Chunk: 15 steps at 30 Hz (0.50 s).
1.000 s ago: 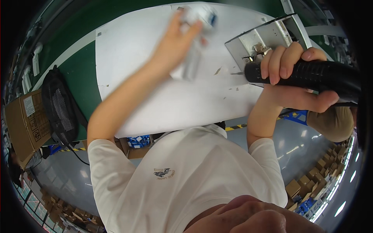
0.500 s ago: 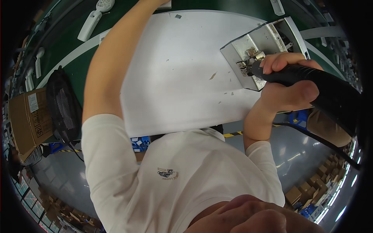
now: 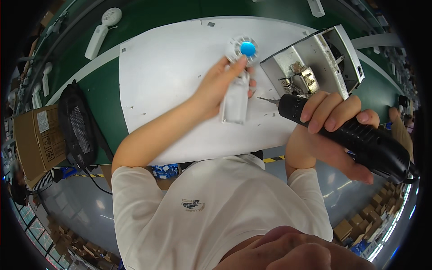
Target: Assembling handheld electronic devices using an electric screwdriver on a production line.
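Observation:
My left hand (image 3: pixel 220 85) grips a white handheld fan (image 3: pixel 235 105) over the white sheet, its thumb near the blue disc in the middle of the round head. The fan's handle looks hollow and points toward me; motion blurs it slightly. In my right hand (image 3: pixel 330 119) is a black electric screwdriver (image 3: pixel 299 108), fingers wrapped round its body. Its thin bit points left toward the fan handle, apart from it. Just beyond the screwdriver stands a metal screw feeder (image 3: pixel 310 67), with a worn mechanism inside.
The white sheet (image 3: pixel 166 90) covers the middle of the green table, with small scraps on it. Another white fan (image 3: pixel 102 33) lies at the far left, and a white part (image 3: pixel 316 8) at the far right. A black mesh bag (image 3: pixel 77 126) and a cardboard box (image 3: pixel 40 139) sit left.
My left hand has come back from the far edge with the white fan in it. My right hand has drawn the screwdriver out of the screw feeder, turning its bit toward the left.

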Motion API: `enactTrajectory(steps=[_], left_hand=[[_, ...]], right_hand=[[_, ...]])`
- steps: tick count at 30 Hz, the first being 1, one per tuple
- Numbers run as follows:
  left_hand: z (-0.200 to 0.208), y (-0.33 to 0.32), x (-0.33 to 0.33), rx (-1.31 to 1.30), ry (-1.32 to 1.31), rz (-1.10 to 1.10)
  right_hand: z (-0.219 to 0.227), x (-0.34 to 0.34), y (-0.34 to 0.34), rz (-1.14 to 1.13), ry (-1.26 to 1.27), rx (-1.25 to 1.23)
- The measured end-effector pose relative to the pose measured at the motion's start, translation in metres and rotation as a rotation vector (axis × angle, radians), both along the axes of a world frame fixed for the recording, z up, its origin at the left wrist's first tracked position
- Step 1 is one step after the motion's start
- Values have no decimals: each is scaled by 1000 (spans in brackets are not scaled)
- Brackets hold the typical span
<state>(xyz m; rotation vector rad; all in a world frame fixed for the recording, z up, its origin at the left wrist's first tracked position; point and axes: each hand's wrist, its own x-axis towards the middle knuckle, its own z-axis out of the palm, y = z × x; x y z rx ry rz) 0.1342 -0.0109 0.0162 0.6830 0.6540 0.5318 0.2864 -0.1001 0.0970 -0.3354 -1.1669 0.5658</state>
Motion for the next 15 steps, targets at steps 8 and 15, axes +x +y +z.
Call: enactTrajectory(steps=[8, 15], left_hand=[[-8, -1, 4, -30, -116, -147], [-17, 1, 2, -15, -147, -164]], right_hand=[[-26, 1, 20, 43, -133, -71], [-43, -3, 35, 1, -101, -144]])
